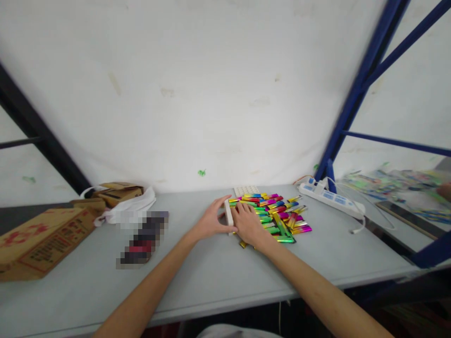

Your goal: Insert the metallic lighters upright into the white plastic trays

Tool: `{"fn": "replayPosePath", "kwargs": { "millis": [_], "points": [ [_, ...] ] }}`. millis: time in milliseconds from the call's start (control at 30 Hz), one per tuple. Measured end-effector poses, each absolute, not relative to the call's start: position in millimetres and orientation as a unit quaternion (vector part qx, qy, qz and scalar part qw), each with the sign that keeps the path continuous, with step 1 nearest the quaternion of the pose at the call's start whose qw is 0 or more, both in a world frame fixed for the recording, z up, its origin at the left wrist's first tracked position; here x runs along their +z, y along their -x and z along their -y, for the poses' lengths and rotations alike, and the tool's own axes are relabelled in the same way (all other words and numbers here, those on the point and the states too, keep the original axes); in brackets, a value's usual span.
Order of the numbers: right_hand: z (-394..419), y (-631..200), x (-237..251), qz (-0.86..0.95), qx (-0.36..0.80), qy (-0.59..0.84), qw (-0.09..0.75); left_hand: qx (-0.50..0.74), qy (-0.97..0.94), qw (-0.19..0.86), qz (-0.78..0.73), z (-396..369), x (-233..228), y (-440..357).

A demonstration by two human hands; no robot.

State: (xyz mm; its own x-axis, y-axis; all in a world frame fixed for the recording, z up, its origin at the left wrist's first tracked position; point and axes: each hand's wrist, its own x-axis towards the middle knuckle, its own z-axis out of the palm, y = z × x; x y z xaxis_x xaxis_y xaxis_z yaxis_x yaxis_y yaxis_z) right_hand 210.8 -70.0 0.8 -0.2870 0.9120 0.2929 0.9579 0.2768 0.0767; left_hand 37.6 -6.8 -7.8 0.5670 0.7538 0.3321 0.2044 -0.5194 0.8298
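My left hand (213, 220) is closed around a narrow white block-like piece (229, 213) that stands on edge, thumb at its near end and fingers at its far end. Just right of it, my right hand (247, 223) lies palm down with fingers extended over a pile of shiny multicoloured foil-like strips (278, 211). Its fingertips reach close to the white piece; whether they press on it I cannot tell. Some strips are hidden under the right hand. Behind the pile, a white tray with a pattern of small cells (246, 190) lies near the wall.
A white power strip (331, 199) with cables lies at the right, beside a blue metal frame (352, 103). Cardboard boxes (45, 234) and a white bag (132, 206) are at the left, near a pixelated dark object (144, 239). Another person's hand (444, 191) shows at the far right.
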Motion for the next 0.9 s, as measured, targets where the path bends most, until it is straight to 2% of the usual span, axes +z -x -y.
{"fn": "replayPosePath", "kwargs": {
  "millis": [400, 900],
  "points": [
    [68.1, -218.2, -1.1, 0.786, -0.125, 0.594, 0.116, 0.336, -0.828, 0.323, -0.311, 3.4, 2.7, -25.4],
    [61.3, -214.6, -9.9, 0.793, -0.141, 0.579, 0.126, 0.333, -0.819, 0.337, -0.323, 2.5, 5.7, -14.9]
  ]
}}
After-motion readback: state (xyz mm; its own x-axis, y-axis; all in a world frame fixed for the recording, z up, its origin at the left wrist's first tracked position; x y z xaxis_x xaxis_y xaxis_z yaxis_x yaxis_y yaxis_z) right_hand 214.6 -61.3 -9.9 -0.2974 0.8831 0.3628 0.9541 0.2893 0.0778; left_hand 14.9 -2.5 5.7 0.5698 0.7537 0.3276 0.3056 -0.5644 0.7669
